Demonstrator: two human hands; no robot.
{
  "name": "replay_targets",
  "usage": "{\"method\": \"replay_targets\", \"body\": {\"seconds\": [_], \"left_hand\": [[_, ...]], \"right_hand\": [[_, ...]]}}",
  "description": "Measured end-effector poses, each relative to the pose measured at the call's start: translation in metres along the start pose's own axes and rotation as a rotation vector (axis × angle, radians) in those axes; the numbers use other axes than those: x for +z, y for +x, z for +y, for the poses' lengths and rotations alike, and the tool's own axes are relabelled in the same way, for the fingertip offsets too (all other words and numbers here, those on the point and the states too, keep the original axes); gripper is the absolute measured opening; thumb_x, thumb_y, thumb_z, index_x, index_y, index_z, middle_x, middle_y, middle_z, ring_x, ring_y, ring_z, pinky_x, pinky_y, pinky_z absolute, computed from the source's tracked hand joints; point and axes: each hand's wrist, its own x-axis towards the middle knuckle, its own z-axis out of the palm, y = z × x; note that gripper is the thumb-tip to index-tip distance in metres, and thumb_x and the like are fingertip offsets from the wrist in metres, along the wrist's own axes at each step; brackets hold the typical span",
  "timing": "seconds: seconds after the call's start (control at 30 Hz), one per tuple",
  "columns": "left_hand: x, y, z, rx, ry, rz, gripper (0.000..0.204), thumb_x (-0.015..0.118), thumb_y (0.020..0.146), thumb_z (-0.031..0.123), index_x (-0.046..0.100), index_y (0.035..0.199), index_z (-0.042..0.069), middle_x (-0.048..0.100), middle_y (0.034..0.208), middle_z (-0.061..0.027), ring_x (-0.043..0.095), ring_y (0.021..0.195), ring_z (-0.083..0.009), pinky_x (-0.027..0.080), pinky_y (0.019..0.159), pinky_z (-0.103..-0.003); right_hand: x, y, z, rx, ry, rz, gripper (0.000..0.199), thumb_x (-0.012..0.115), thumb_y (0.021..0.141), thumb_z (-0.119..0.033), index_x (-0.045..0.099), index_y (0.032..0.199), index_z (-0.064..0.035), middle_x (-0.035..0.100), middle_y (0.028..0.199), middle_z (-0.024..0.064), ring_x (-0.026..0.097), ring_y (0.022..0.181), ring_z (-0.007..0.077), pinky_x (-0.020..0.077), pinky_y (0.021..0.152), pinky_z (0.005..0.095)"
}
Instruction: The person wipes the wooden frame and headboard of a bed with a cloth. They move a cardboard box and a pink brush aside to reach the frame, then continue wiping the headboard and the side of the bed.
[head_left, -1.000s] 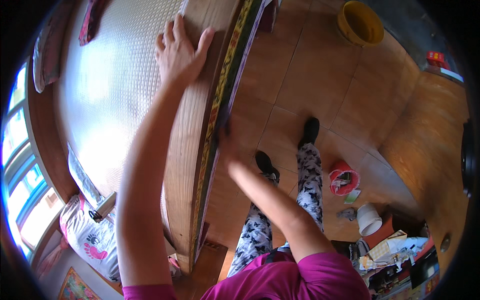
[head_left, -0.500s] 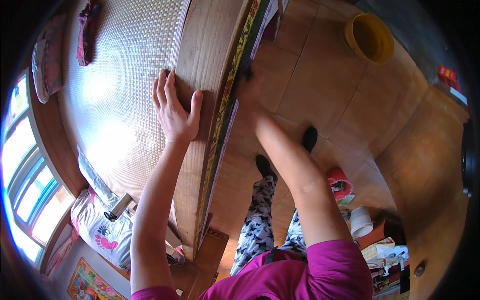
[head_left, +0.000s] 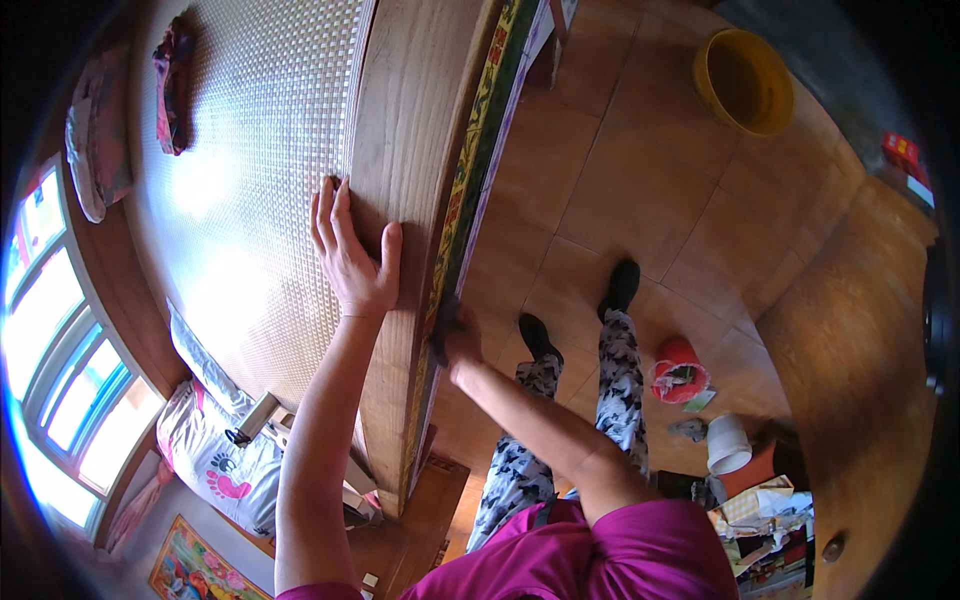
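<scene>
My left hand [head_left: 356,265] lies flat with fingers spread, across the wooden rim [head_left: 405,120] of the bed platform and the edge of its woven mat [head_left: 260,130]. Lower down, my right hand [head_left: 461,340] is closed at the platform's side, by the patterned yellow and green trim [head_left: 482,110]. It presses a dark cloth-like thing [head_left: 443,328] against that side. The fingers are partly hidden and the thing's exact kind is hard to make out.
On the tiled floor stand a yellow bucket [head_left: 778,95], a red bin [head_left: 672,372] and a white bucket [head_left: 729,445]. A curved wooden surface [head_left: 860,350] bounds the right side. A dark reddish cloth [head_left: 172,90] lies on the mat; bedding [head_left: 215,450] is near the windows.
My right hand has moved back toward me along the platform's side, with the dark cloth-like thing. My left hand keeps its place on the rim while the view has shifted slightly.
</scene>
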Motion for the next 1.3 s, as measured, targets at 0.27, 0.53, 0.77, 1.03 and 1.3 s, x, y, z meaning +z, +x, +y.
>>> {"method": "replay_targets", "body": {"seconds": [0.27,0.53,0.77,1.03,1.3], "left_hand": [[-0.002,0.003,0.006,0.014,0.036,-0.023,0.072,0.059,0.094,0.043,0.038,0.15,0.002,0.034,0.157,-0.0204,0.028,0.146,-0.041,0.023,0.12,-0.054],[0.003,0.009,0.008,0.022,0.052,-0.028,0.072,0.058,0.094,0.042,0.037,0.15,0.002,0.034,0.158,-0.0203,0.028,0.146,-0.041,0.023,0.12,-0.054],[-0.002,0.003,0.005,0.014,0.031,-0.039,0.077,0.063,0.091,0.044,0.037,0.15,0.002,0.033,0.157,-0.0218,0.026,0.146,-0.0444,0.023,0.119,-0.056],[-0.001,0.006,0.009,0.026,0.016,-0.022,0.075,0.059,0.092,0.045,0.038,0.15,0.002,0.034,0.157,-0.0219,0.028,0.145,-0.0436,0.024,0.119,-0.055],[0.004,0.006,0.0,0.005,-0.001,-0.017,0.075,0.063,0.09,0.042,0.039,0.149,0.002,0.036,0.156,-0.0224,0.029,0.144,-0.0444,0.023,0.119,-0.055]], "right_hand": [[0.058,0.104,-0.315,-1.154,-0.214,0.05,0.044,0.052,0.088,0.003,0.059,0.131,0.0014,0.065,0.124,0.0194,0.061,0.116,0.027,0.0467,0.1,0.0396],[0.055,0.15,-0.282,-1.649,-0.344,0.306,0.037,0.053,0.1,-0.01,0.054,0.136,0.0008,0.058,0.129,0.0308,0.053,0.12,0.0484,0.0394,0.107,0.0502],[-0.005,0.056,-0.079,-1.045,-0.534,-0.06,0.041,0.041,0.105,-0.015,0.045,0.144,0.0,0.05,0.141,0.0248,0.045,0.132,0.0372,0.0333,0.112,0.0453],[0.057,0.146,-0.335,-1.588,-0.395,0.295,0.04,0.051,0.093,0.003,0.055,0.132,0.0052,0.063,0.129,0.0224,0.06,0.121,0.0323,0.0454,0.105,0.0385],[0.067,0.126,-0.315,-1.282,-0.053,-0.092,0.051,0.041,0.107,-0.031,0.046,0.145,0.0027,0.052,0.145,0.0184,0.048,0.132,0.025,0.036,0.111,0.0355]]}}
